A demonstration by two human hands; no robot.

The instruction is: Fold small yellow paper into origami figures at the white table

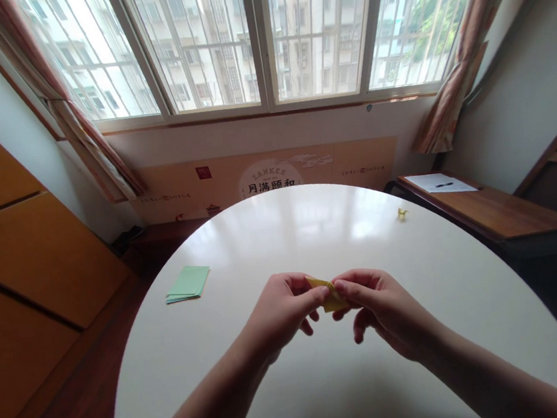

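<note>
A small piece of folded yellow paper [333, 303] is held up over the middle of the white round table [299, 394]. My left hand [289, 305] pinches its left side between thumb and fingers. My right hand [376, 298] grips the right side, its thumb tip close to the left thumb. Both thumbs press on the near face, and the fingers hide part of the paper. The lower fingers of each hand hang loosely curled beneath it.
Green paper sheets [189, 282] lie stacked at the table's left. A small yellow folded paper figure [402, 214] stands near the far right edge. Beyond the table, a wooden desk [500, 210] carries a white sheet [434, 184] and a dark pen [445, 184].
</note>
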